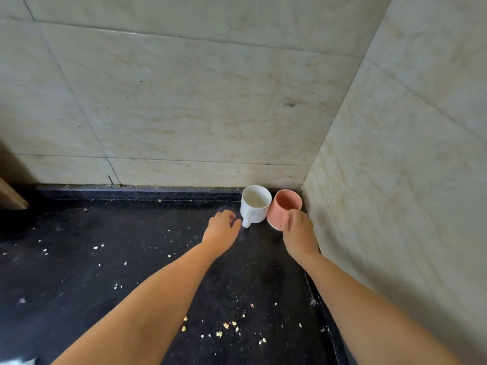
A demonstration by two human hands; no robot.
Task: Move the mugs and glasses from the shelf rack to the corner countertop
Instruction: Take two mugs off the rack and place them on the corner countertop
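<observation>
A white mug (255, 205) with its handle facing the viewer stands upright in the corner, right of centre in the frame, and touches a pink mug (283, 208) on its right, which tilts toward the white one. The right hand (300, 233) grips the pink mug's near side, fingers (290, 219) curled around its handle area. The left hand (222, 230) hovers just beside the white mug's handle, fingers loosely curled and holding nothing. Both forearms reach in from the lower frame. The black tabletop (105, 259) carries scattered crumbs (226, 325); beige marble-tiled walls (184, 101) meet at the corner.
</observation>
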